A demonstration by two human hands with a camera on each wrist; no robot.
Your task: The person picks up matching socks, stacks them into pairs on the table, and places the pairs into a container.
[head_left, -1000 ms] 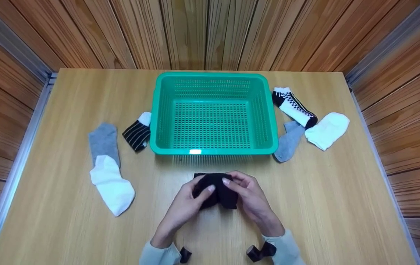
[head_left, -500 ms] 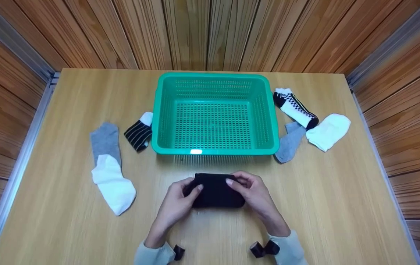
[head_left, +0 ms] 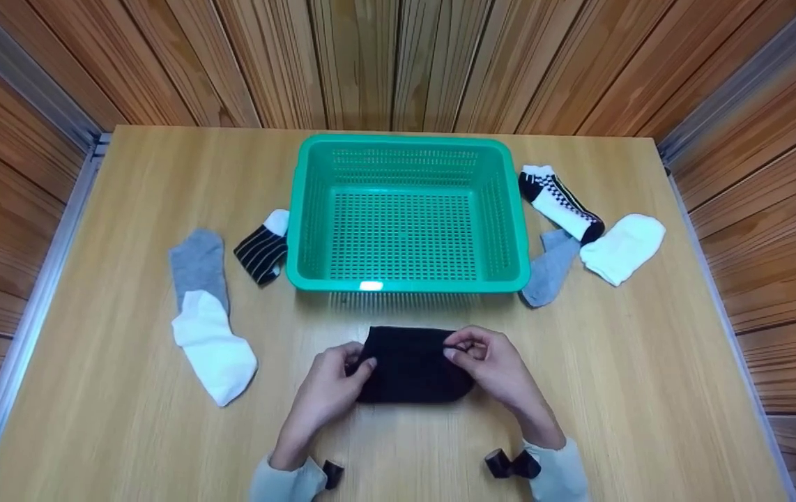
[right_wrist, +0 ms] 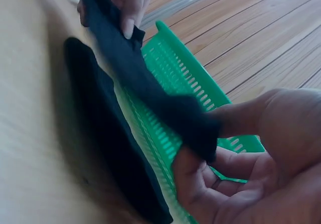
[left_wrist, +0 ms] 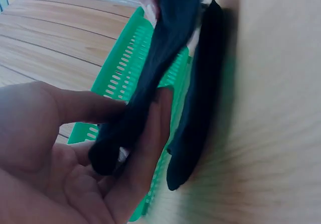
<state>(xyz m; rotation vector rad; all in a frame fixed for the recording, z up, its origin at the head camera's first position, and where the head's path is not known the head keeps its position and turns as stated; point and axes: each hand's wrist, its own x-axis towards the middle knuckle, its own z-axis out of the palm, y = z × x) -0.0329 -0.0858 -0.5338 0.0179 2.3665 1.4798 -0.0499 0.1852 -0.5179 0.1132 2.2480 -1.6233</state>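
A black sock [left_wrist: 175, 28] is stretched between my two hands, just above the table in front of the green basket. My left hand [head_left: 328, 383] pinches its left end between thumb and fingers. Its right end is pinched by my right hand [head_left: 499, 366]. Beneath it, a second black sock [right_wrist: 110, 128] lies on the table; both wrist views show a gap between the two. From the head view they overlap as one dark flat shape, so the lower one is mostly hidden there.
Behind the hands stands a green basket [head_left: 408, 286]. To its left lie a striped black sock [head_left: 261, 252], a grey sock [head_left: 199, 265] and a white sock [head_left: 213, 348]. On its right are a checkered sock [head_left: 562, 206], a grey sock [head_left: 550, 268] and a white sock [head_left: 622, 247].
My hands have drawn apart, the right one moving rightward and the left one slightly leftward. The black sock between them has gone from bunched and folded to spread out flat.
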